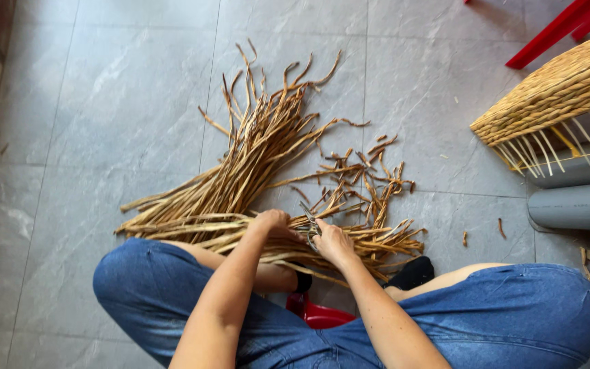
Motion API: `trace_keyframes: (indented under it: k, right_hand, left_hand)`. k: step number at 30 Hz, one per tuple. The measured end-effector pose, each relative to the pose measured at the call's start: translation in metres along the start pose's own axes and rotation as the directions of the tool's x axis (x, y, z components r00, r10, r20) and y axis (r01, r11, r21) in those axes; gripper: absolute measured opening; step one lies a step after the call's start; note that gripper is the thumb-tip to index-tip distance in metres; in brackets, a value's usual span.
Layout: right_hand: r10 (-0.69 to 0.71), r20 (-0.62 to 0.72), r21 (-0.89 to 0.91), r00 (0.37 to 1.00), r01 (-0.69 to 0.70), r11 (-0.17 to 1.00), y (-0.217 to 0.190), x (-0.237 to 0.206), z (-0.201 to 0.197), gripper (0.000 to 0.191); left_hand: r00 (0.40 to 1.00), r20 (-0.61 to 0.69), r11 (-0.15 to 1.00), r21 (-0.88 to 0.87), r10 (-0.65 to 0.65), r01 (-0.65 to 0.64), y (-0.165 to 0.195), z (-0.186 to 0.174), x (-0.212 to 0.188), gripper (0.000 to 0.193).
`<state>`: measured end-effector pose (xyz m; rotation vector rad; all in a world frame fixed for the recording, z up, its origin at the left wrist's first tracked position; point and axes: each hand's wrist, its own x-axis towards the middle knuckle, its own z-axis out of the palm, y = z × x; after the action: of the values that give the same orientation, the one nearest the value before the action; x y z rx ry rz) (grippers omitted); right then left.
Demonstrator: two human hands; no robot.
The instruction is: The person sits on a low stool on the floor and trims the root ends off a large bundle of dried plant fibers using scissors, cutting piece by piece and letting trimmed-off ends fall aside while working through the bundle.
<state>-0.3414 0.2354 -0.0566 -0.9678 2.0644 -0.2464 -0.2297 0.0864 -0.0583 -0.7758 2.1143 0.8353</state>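
Observation:
A loose pile of long dried plant strips (268,157) fans out over the grey tiled floor in front of me. My left hand (272,223) is closed around a bunch of these strips near their lower ends. My right hand (331,242) grips a pair of metal scissors (310,224), whose blades sit at the strips just beside my left hand. Both forearms reach forward between my knees, which are in blue jeans.
A half-woven wicker basket (561,89) with loose upright stakes stands at the right, over grey plastic pipes (575,205). Red plastic furniture legs (554,31) show at the top right. A low red stool (319,316) is under me. Short cut scraps lie near the pile.

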Motion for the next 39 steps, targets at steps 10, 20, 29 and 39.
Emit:
trace_keyframes:
  k: [10,20,29,39]
  right_hand:
    - [-0.005,0.225,-0.135,0.974,0.036,0.990,0.012,-0.007,0.012,0.029]
    - [-0.065,0.168,-0.054,0.984,0.075,0.996,0.027,-0.008,0.023,0.036]
    - [0.056,0.245,-0.080,0.968,-0.037,0.996,0.035,-0.004,0.028,0.046]
    - [0.041,0.236,-0.114,0.971,-0.014,0.993,0.032,0.003,0.027,0.048]
  left_hand:
    - [0.809,-0.440,0.762,-0.647,-0.391,0.017,-0.044,-0.008,0.028,0.037]
    - [0.308,-0.860,0.912,-0.399,-0.407,0.091,-0.054,-0.031,0.044,0.056]
    - [0.475,-0.783,0.914,-0.310,-0.401,0.261,-0.074,-0.032,0.065,0.082]
    - [0.177,-0.871,0.772,-0.489,-0.458,-0.406,-0.088,-0.028,0.060,0.032]
